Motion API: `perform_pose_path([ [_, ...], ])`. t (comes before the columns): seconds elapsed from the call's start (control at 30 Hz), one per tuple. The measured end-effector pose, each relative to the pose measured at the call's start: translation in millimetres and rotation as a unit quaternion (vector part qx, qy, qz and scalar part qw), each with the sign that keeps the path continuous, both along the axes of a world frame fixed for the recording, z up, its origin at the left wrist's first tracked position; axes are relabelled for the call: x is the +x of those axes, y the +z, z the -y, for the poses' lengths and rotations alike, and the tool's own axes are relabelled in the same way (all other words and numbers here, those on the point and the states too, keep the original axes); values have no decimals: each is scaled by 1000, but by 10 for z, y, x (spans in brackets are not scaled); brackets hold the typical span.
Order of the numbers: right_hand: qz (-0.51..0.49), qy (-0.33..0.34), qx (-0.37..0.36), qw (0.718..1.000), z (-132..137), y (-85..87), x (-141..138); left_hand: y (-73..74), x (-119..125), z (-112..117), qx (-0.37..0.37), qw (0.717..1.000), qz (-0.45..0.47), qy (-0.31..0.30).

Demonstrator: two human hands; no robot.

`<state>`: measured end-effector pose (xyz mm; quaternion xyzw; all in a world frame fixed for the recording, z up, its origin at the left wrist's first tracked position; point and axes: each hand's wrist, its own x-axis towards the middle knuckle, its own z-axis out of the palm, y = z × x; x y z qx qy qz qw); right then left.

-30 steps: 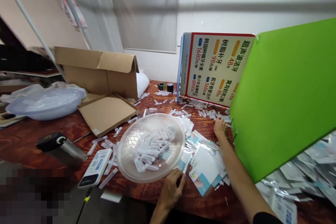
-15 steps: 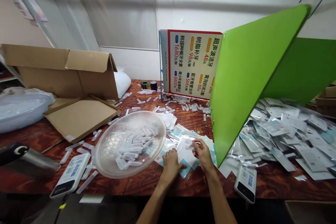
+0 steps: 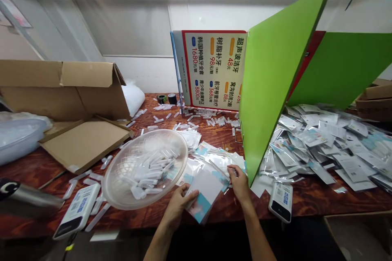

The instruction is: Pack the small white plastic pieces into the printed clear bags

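My left hand (image 3: 180, 200) is closed on the lower left edge of a printed card (image 3: 204, 191), white with blue and pink corners, tilted above the table's front edge. The fingers of my right hand (image 3: 239, 182) are pinched together at the end of a glossy clear plastic bag (image 3: 219, 169), beside the card's upper right corner. How far the bag reaches around the card I cannot tell. More cards and clear film (image 3: 206, 149) lie just behind. To the left, a translucent round basin (image 3: 114, 187) holds many small clear plastic pieces (image 3: 151, 173).
An upright green board (image 3: 272, 73) stands right of my hands, with a heap of bagged cards (image 3: 324, 142) beyond it. White phone-like devices (image 3: 78, 208) lie near the front edge. A steel bottle (image 3: 33, 200) and cardboard box (image 3: 88, 138) are left. Loose plastic pieces (image 3: 220, 121) are scattered behind.
My left hand has drawn back toward the front left and now holds the card raised and tilted. My right hand stays pinched near its former place. The view has shifted slightly.
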<state>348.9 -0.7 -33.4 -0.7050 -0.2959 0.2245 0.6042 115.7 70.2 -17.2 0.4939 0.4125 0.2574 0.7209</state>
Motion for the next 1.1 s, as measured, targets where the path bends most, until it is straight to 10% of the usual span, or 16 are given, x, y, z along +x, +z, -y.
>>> perform_pose_path([
  [0.13, -57, 111, 24, 992, -76, -13, -34, -11, -112, -49, 111, 992, -61, -26],
  [0.47, 167, -77, 0, 983, -118, -85, -88, -277, 118, -211, 398, 892, -178, 122],
  [0.73, 7, 0, 16, 1000, -133, -13, 10, -128, 88, -79, 65, 993, -22, 100],
  [1.1, -126, 276, -63, 951, -170, 181, -128, -22, -208, -32, 38, 998, -39, 9],
])
